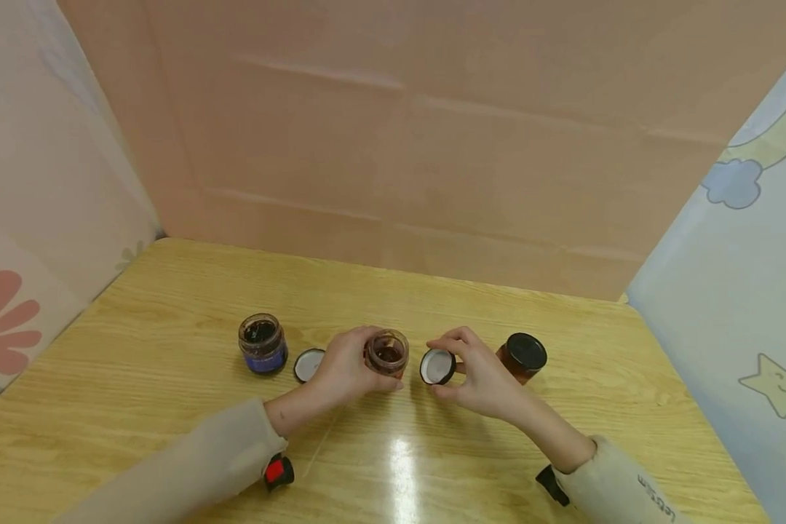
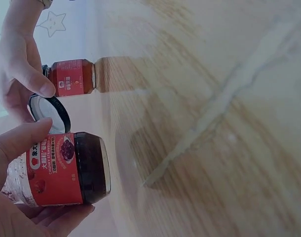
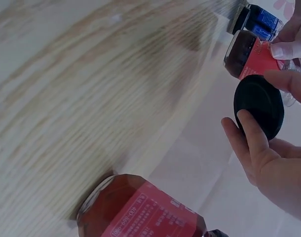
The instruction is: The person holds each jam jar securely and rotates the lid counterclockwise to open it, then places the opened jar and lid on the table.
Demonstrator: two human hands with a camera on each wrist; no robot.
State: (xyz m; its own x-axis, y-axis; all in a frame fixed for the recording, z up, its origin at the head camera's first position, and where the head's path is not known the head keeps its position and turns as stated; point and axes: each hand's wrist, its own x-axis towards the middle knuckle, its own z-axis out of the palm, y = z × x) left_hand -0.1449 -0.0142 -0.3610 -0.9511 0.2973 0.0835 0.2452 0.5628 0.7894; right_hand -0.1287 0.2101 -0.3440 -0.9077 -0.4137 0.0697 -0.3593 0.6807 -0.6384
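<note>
My left hand (image 1: 354, 367) grips a glass jam jar (image 1: 388, 352) with a red label, its mouth uncovered and dark jam inside. The left wrist view shows that label (image 2: 54, 170) with strawberries on it and my thumb along the side. In my right hand (image 1: 481, 375) a black lid (image 1: 437, 366) is pinched at its rim, white inner face toward the jar. From the right wrist, the lid's black top (image 3: 259, 106) shows, fingertips against it. Lid and jar are a short gap apart in the head view.
Left of my left hand stands an uncovered jar with a blue label (image 1: 265, 356). Another lid (image 1: 309, 364) lies white side up beside it, partly behind that hand. To the right is a red-labelled jar with its black lid on (image 1: 525, 354). A pink sheet (image 1: 393, 145) hangs behind the table.
</note>
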